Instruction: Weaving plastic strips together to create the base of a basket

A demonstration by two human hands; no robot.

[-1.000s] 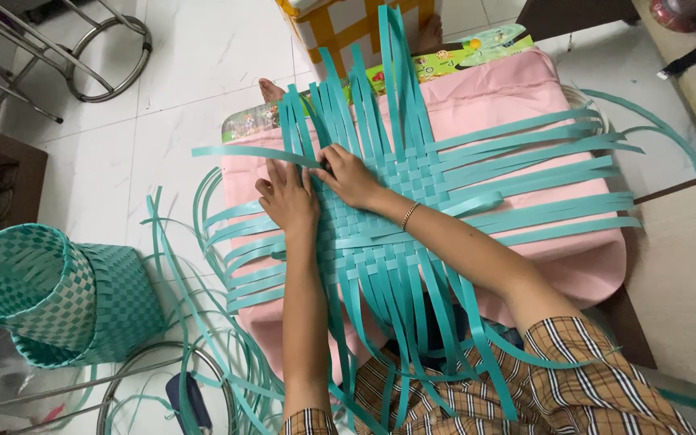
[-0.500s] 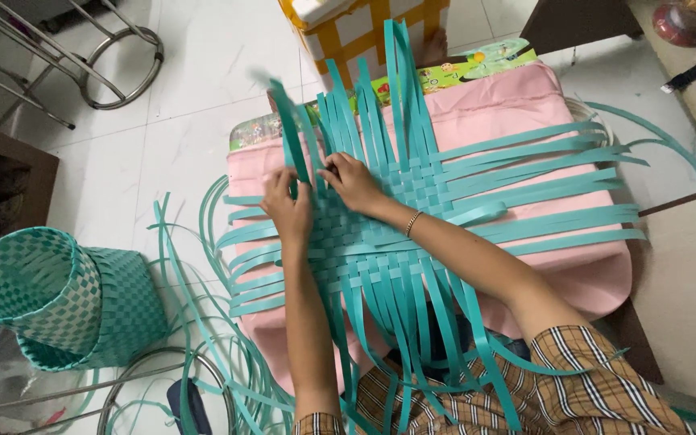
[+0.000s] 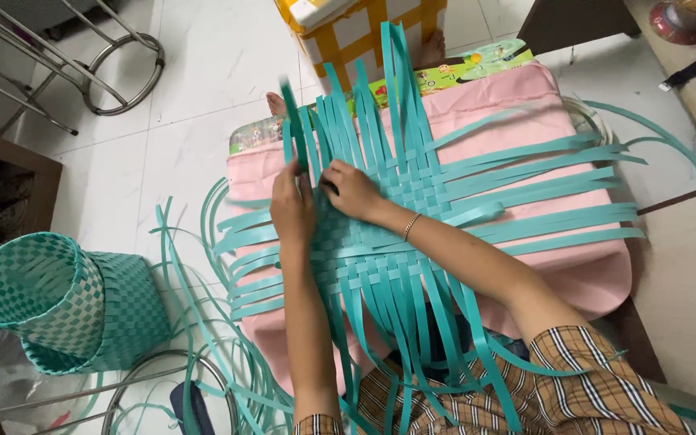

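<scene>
A flat woven mat of teal plastic strips (image 3: 412,217) lies on a pink cushion (image 3: 573,274) on my lap, with loose strip ends fanning out on all sides. My left hand (image 3: 292,208) pinches one upright teal strip (image 3: 293,129) at the mat's upper left edge. My right hand (image 3: 352,189) presses on the weave just beside it, fingers curled against the same strip's base. A thin bracelet is on my right wrist.
A finished teal and white woven basket (image 3: 58,302) lies on its side on the white tile floor at left. Loose teal strips (image 3: 203,322) trail over the floor. A yellow and white box (image 3: 356,32) stands ahead, a metal stool frame (image 3: 82,56) at upper left, wooden furniture (image 3: 686,274) at right.
The strip that lay flat to the left has been lifted upright by my left hand. Both hands have shifted slightly toward the mat's upper left edge.
</scene>
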